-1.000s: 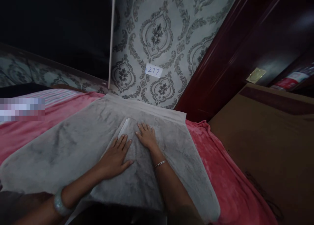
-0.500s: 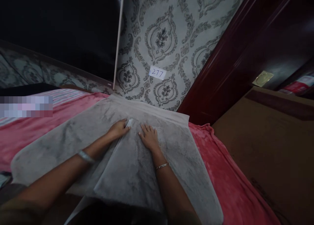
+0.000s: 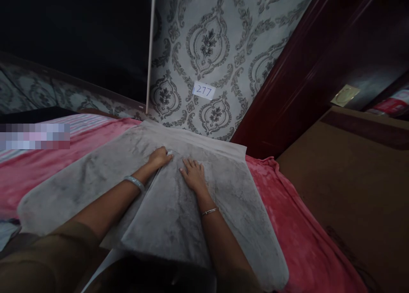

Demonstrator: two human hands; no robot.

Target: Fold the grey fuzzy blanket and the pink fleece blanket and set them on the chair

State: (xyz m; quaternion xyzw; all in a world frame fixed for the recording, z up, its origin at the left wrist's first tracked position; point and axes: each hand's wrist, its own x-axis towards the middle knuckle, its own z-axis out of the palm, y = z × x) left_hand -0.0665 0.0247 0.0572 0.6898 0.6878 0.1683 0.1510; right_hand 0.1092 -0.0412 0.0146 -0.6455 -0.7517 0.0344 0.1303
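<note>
There, below the 277 card [image 3: 203, 90], the grey cloth [image 3: 169, 212] is lying, the left hand [image 3: 159, 158] is pinching its fold lower-left of the card, and the right hand [image 3: 194, 175] is resting directly under, fingers parted!

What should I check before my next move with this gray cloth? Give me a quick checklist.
1. Left hand pinching the gray cloth at the fold's far end: ok.
2. Right hand flat on the cloth, fingers spread: ok.
3. Wrists bare: not ok, left bangle and right bracelet are on.
4. Cloth smooth: cannot tell, dark streaks may be creases or nap.
5. Layers under the fold flat: cannot tell, hidden.
</note>
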